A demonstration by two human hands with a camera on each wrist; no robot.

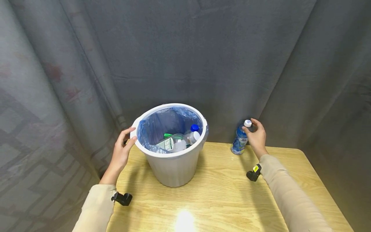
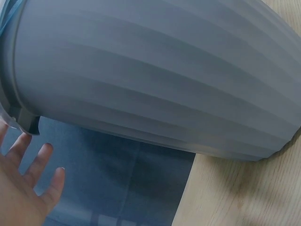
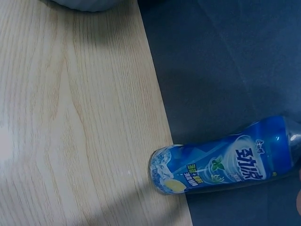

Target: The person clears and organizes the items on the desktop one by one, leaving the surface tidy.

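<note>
Nearest us, our left hand (image 1: pixel 123 149) rests against the rim of the white bin (image 1: pixel 174 167), fingers loosely spread and fairly straight, thumb touching the rim's left side. The bin stands near the table's (image 1: pixel 220 199) far left corner, lined with a blue bag (image 1: pixel 157 124) and holding several bottles. Farther off, at the table's far edge, our right hand (image 1: pixel 256 135) pinches the white cap (image 1: pixel 247 123) of the upright blue bottle (image 1: pixel 239 141) with curled fingertips.

grey curtain (image 1: pixel 203 48) behind pale wooden table (image 1: pixel 220 196)
</note>
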